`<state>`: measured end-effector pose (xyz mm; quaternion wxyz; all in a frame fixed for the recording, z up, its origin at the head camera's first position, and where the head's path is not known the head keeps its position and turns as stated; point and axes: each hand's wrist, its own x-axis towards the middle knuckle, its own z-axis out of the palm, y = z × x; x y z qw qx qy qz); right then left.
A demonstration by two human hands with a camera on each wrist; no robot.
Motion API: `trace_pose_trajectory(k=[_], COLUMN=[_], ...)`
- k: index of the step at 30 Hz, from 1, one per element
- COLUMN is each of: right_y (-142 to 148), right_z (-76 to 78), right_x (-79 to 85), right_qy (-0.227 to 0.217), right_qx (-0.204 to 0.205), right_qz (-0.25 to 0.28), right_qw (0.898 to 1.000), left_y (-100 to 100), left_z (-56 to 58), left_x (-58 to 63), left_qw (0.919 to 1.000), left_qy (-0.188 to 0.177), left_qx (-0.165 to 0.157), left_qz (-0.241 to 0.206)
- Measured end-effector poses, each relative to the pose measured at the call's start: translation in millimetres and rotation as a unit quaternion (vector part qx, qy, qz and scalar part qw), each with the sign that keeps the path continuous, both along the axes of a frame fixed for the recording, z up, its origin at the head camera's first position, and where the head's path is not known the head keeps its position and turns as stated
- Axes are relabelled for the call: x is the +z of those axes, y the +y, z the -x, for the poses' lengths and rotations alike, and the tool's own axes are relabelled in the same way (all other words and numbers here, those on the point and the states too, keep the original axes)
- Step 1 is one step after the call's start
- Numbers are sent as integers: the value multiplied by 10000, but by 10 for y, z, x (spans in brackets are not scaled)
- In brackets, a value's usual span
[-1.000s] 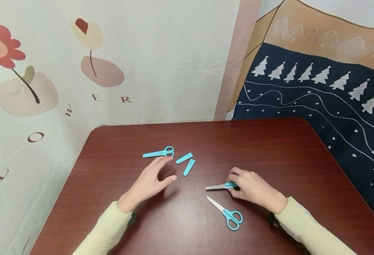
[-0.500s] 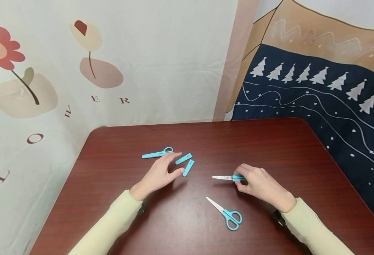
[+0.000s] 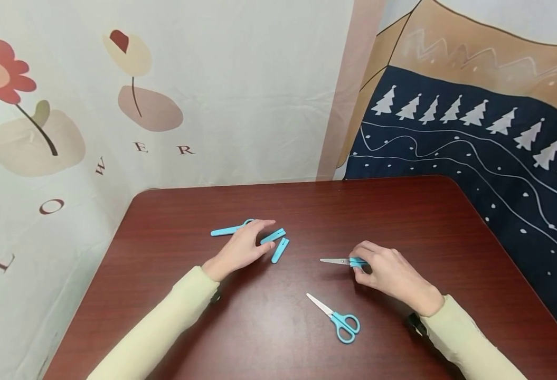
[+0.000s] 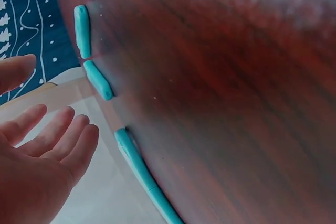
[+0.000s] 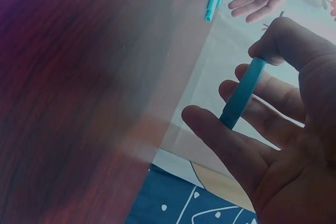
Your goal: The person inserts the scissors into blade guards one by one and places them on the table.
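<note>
Left hand, grip loose and empty, now sits further right, within easy reach of two short turquoise plastic sheaths on the glossy red-brown bench, contact unclear, while right hand pinches turquoise-handled metal scissors well apart, still unsheathed.

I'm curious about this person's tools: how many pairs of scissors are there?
3: the held scissors in the right hand; the loose scissors lying apart on the table; the sheathed scissors, partly hidden by the left hand.
</note>
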<state>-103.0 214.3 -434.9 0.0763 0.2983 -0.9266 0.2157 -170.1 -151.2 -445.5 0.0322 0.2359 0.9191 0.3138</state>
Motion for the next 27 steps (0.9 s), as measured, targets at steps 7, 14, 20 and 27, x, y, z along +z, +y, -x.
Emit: trace_pose_trajectory(k=[7,14,20,27], right_y=[26,40,48,50], right_z=[1,-2,-3,-2], right_x=[8,20,19,18], right_qy=[-15,-1,-10,-68], right_qx=[-63,-79,-66,-63], right_qz=[5,-7,-3,4], right_qw=[10000,10000,10000,10000], left_y=[44,80,114,175], left_z=[104,185,247,265], left_x=[-21,-48,-93,-118], left_qw=[9990,9970,9967,9978], left_qy=[-404,-701,-729,-640], left_qx=[37,131,111,149], left_qz=[-197,-307,-351,-69])
